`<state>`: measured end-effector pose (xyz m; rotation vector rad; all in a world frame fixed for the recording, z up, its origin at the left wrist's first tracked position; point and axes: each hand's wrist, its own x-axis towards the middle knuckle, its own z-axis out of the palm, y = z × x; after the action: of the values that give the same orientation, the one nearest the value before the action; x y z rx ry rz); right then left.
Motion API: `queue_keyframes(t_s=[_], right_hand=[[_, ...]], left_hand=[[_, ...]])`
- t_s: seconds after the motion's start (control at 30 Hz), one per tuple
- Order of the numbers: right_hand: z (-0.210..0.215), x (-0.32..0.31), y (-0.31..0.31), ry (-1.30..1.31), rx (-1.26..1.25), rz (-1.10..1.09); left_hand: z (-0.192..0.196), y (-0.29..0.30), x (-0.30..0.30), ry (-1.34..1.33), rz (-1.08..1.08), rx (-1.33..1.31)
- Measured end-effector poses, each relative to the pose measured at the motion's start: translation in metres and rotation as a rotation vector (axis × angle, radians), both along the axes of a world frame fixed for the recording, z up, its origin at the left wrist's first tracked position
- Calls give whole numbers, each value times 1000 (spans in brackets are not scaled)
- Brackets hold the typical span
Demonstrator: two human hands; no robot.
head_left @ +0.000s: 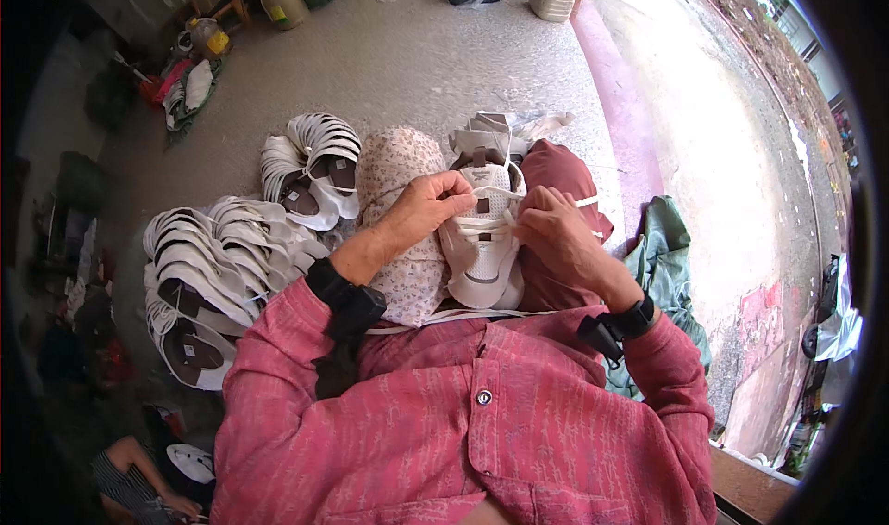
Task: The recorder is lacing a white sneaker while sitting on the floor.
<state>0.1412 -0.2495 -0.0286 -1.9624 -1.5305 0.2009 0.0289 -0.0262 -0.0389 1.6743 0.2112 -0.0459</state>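
Observation:
A white shoe upper (483,258) with grey trim and dark patches on its tongue lies between my knees, toe end towards me. A white shoelace (497,193) crosses its tongue. My left hand (417,212) is closed, thumb and fingertips pinching the lace at the upper's left edge. On the opposite edge, by the eyelets, my right hand (563,236) has its fingers bent together on the lace; their tips are partly hidden. A loose white strand shows beyond the right hand, over my reddish-brown trouser leg (567,175).
Stacked white shoe uppers (206,266) lie at my left, with a further stack (313,168) beyond. Floral cloth (400,164) covers my left knee. Green cloth (662,247) lies at right. Jugs (282,2) stand far off. Another person's arm (139,465) shows lower left.

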Motion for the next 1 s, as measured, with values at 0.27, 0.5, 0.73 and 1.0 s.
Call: queue_keyframes(t_s=[0.27, 0.5, 0.73, 1.0], right_hand=[[14, -6, 17, 936, 248, -59], [35, 20, 2, 1202, 391, 3], [42, 54, -39, 1400, 859, 212], [28, 112, -187, 1607, 1349, 139]], left_hand=[[-4, -1, -4, -51, -3, -88], [-2, -1, -3, -3, -20, -13], [6, -2, -1, 45, -2, -83], [21, 0, -6, 84, -126, 103]])
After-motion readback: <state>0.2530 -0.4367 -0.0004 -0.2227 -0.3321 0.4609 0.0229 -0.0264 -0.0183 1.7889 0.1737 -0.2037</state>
